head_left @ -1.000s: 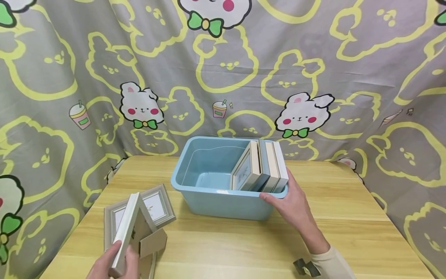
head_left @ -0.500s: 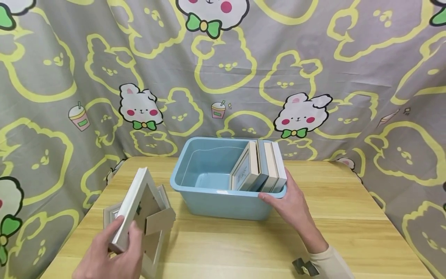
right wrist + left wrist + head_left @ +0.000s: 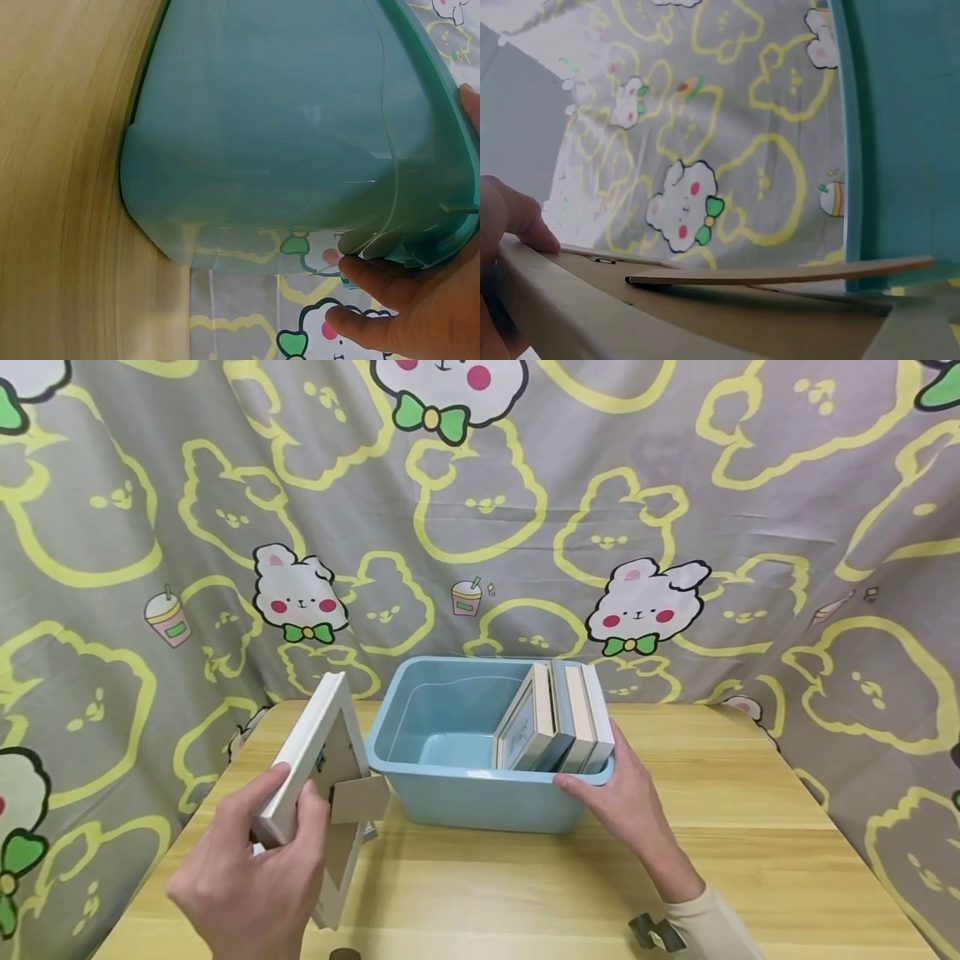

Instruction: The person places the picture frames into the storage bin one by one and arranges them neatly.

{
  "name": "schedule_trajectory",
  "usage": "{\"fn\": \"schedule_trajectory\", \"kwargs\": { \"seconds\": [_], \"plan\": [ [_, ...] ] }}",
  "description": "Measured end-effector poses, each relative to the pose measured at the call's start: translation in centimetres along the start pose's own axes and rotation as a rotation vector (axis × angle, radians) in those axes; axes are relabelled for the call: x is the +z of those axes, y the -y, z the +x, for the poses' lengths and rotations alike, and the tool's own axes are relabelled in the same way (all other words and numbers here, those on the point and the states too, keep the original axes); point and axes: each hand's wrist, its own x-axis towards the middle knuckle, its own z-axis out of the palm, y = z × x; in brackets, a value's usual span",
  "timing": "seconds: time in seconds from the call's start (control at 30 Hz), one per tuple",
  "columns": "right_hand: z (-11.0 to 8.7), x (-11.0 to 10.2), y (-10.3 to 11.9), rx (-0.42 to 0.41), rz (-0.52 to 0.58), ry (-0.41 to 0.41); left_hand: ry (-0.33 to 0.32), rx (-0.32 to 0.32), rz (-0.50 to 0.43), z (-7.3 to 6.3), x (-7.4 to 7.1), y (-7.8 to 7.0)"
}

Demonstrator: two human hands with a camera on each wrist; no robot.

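My left hand (image 3: pixel 255 868) pinches a white picture frame (image 3: pixel 303 752) by its lower edge, thumb against the back. The frame is tilted on edge above the table, its brown back and folded-out easel leg (image 3: pixel 360 799) facing right. In the left wrist view that easel leg (image 3: pixel 780 274) juts from the backing. A light blue plastic bin (image 3: pixel 480 806) stands at mid-table. Several picture frames (image 3: pixel 562 718) lean side by side at its right end. My right hand (image 3: pixel 626 802) grips the bin's front right corner, thumb on the rim; its fingers (image 3: pixel 375 285) touch the outer wall.
Behind the held frame, a corner of another frame (image 3: pixel 370 832) shows on the wooden table (image 3: pixel 750 827); the rest is hidden. A patterned curtain (image 3: pixel 487 527) hangs around the back and sides. A small dark round thing (image 3: pixel 345 954) shows at the bottom edge.
My left hand has raised the picture frame up and to the right, closer to the bin, covering the frames on the table. My right hand has stayed on the bin's corner.
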Motion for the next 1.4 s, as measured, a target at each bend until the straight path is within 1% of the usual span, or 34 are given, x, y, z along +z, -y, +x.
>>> {"fn": "schedule_trajectory", "kwargs": {
  "seconds": [0.1, 0.23, 0.3, 0.37, 0.47, 0.57, 0.67, 0.77, 0.83, 0.9, 0.97, 1.07, 1.13, 1.2, 1.3, 1.4],
  "plan": [
    [0.0, 0.0, 0.1, 0.002, -0.002, 0.002, 0.017, 0.006, 0.011, 0.2, 0.0, -0.2],
    [0.0, 0.0, 0.1, 0.003, 0.001, 0.001, -0.018, -0.037, -0.024, 0.5, 0.1, -0.6],
    [0.0, 0.0, 0.0, -0.001, 0.001, -0.002, -0.042, -0.045, -0.047, 0.8, 0.2, -0.8],
    [0.0, 0.0, 0.0, -0.004, -0.001, -0.004, -0.052, -0.032, -0.053, 1.1, 0.5, -1.1],
    [0.0, 0.0, -0.1, -0.004, -0.003, -0.005, -0.047, 0.016, -0.025, 1.7, 1.0, -1.4],
    [0.0, -0.1, -0.1, -0.004, 0.001, -0.006, -0.055, 0.037, -0.006, 2.1, 1.5, -1.6],
    [0.0, -0.1, -0.2, -0.006, 0.000, -0.006, -0.070, 0.036, -0.005, 2.5, 1.8, -1.5],
    [0.0, -0.2, -0.2, -0.007, 0.002, -0.007, -0.082, 0.028, -0.025, 2.7, 2.0, -1.1],
    [0.1, -0.2, -0.2, -0.007, 0.003, -0.007, -0.077, 0.019, -0.058, 3.0, 2.2, -0.9],
    [0.1, -0.2, -0.2, -0.008, 0.005, -0.007, -0.071, 0.016, -0.091, 3.3, 2.6, -1.1],
    [0.1, -0.2, -0.1, -0.009, 0.007, -0.006, -0.052, 0.024, -0.109, 3.5, 3.0, -1.8],
    [0.1, -0.2, -0.1, -0.008, 0.004, -0.008, 0.011, 0.059, -0.124, 4.1, 4.1, -3.2],
    [0.1, -0.2, -0.1, -0.008, 0.001, -0.011, 0.067, 0.084, -0.128, 4.4, 5.0, -4.0],
    [0.1, -0.2, -0.2, -0.010, 0.003, -0.012, 0.125, 0.095, -0.143, 4.8, 5.9, -4.5],
    [0.1, -0.2, -0.1, -0.012, 0.009, -0.015, 0.193, 0.085, -0.154, 4.9, 7.3, -4.9],
    [0.1, -0.1, -0.1, -0.009, 0.012, -0.014, 0.229, 0.063, -0.160, 4.8, 8.8, -5.1]
  ]
}}
